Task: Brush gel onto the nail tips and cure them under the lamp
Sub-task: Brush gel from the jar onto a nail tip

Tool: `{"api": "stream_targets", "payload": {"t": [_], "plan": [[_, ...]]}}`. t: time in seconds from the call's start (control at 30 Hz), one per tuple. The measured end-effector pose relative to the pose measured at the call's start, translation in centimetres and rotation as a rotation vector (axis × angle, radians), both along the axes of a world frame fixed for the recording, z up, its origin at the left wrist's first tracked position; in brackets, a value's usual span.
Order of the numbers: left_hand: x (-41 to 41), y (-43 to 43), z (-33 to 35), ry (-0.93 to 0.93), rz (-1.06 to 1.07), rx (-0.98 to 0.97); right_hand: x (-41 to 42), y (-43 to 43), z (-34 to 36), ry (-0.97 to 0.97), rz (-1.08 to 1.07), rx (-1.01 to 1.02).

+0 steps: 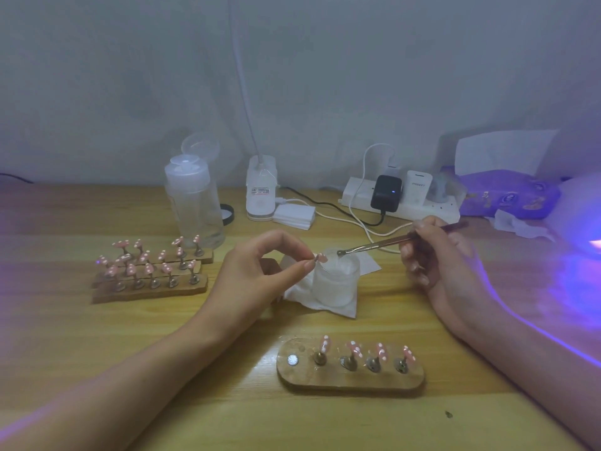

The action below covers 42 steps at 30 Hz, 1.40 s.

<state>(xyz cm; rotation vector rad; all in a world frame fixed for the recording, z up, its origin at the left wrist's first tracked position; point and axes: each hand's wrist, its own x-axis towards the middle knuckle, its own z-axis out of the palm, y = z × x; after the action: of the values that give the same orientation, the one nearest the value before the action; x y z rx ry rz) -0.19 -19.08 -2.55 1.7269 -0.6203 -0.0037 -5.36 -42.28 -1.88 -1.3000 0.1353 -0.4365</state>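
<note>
Wooden table, light grain. Lying directly on it:
- near edge: one wooden nail-tip stand, four pink tips on posts
- left: three similar stands, side by side, touching
- back: clear pump bottle, black lid, white desk-lamp base, stacked cotton pads, power strip, purple tissue pack
- centre: white paper towel
- right edge: glowing curing lamp

Pink with white dots on the nail tips, brown on their stands, yellowish wood grain across the surface. Frosted white for the jar, purple on the tissue pack, violet glow at the lamp.
</note>
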Motion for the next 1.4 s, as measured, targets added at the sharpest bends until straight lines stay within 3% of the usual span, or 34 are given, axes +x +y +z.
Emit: {"api": "stream_targets", "payload": {"t": [0.47,1.4], "plan": [[0.01,0.16,-0.01,-0.100,0.005,0.007,-0.08,0.38,0.09,-0.086,0.144,-0.134],[-0.02,-0.05,-0.12,-0.170,-0.001,0.003,0.01,0.16,-0.22,-0.066,0.115,-0.146]]}}
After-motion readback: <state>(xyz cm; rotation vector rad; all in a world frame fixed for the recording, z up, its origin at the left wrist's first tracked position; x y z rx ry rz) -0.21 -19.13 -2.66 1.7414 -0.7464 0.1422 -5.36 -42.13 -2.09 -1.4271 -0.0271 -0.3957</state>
